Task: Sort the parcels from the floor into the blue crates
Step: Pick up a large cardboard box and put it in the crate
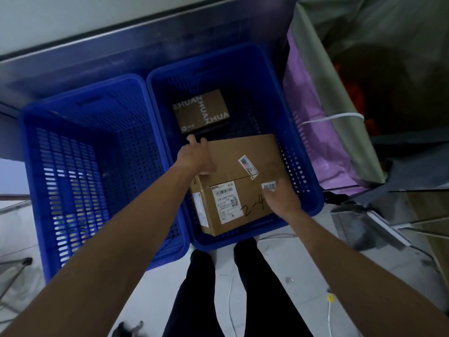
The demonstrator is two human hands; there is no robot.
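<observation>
Two blue crates stand side by side on the floor. The right crate (313, 200) holds a dark brown box printed ZHUAN (201, 110) at its far end. A larger cardboard box (243, 164) with shipping labels and "2-4" handwritten on it sits tilted in the crate's near half. My left hand (195, 155) grips the box's far left corner, fingers over the edge and thumb on top. My right hand (283, 199) is blurred and rests with loose fingers against the box's near right corner. I see no parcel in the left crate (36, 166).
A purple bag (313, 132) and a grey-green sack (335, 76) press against the right crate's right side. My legs (201, 288) stand just in front of the crates. White cables (329, 312) trail over the pale floor. A dark wall ledge runs behind the crates.
</observation>
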